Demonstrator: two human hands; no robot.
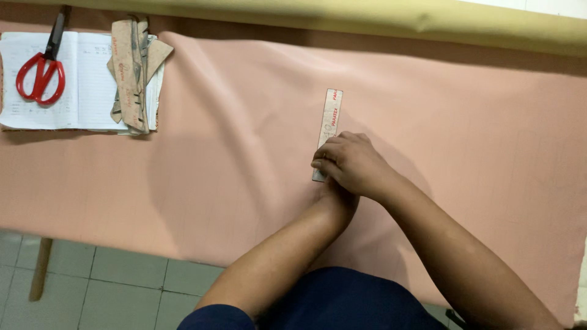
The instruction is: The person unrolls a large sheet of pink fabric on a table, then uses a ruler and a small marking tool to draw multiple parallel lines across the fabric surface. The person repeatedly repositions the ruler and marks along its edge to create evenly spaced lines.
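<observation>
The right hand (350, 162) lies flat on the lower end of a narrow cardboard strip (330, 116) and presses it on the pink fabric (244, 159). The left hand (338, 197) is hidden under it, so I cannot tell its grip. The far end of the strip is free; I think it can turn if the pressure becomes weaker.

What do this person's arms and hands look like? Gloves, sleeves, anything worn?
Both forearms are bare. The right hand shows no glove, ring or watch; the left hand is mostly hidden beneath it. Dark blue clothing shows at the picture's bottom edge.
</observation>
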